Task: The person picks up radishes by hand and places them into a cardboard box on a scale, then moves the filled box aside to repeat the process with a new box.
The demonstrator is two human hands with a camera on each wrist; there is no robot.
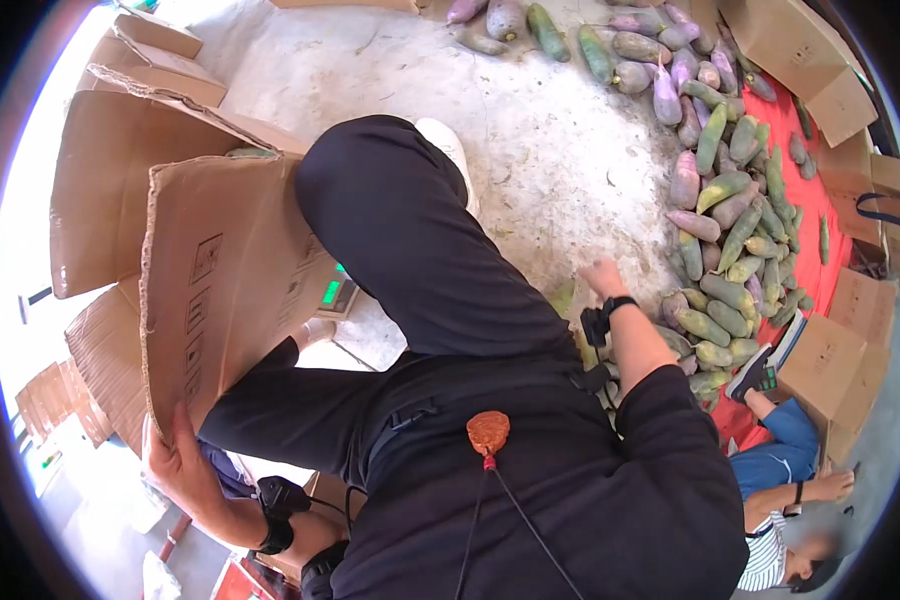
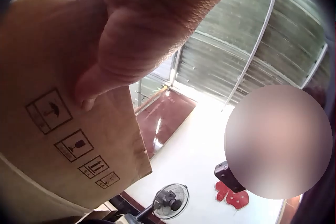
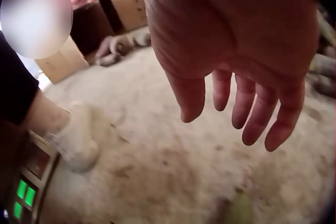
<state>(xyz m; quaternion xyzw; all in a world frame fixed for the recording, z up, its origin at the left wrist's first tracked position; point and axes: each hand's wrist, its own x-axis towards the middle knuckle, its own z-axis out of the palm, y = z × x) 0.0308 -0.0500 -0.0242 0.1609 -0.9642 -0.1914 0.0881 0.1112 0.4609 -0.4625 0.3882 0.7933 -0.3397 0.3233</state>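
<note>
My left hand (image 1: pixel 188 472) grips the lower edge of a large flap on an open cardboard box (image 1: pixel 185 310), which stands on my left. In the left wrist view the thumb (image 2: pixel 118 58) lies on the flap's outer face, above printed handling symbols, while the other fingers are hidden behind the cardboard. Bare and holding nothing, my right hand (image 1: pixel 602 278) hangs over the floor beside a heap of long green and purple radishes (image 1: pixel 730 240). Its fingers point downward, loosely spread, in the right wrist view.
A scale (image 3: pixel 38 163) with green lit digits stands by my shoe (image 3: pixel 79 140), near the box. Under the radish heap lies a red sheet (image 1: pixel 835 235). More cardboard boxes (image 1: pixel 830 375) stand along the right, where another person (image 1: pixel 770 500) sits. A fan (image 2: pixel 170 201) shows in the left wrist view.
</note>
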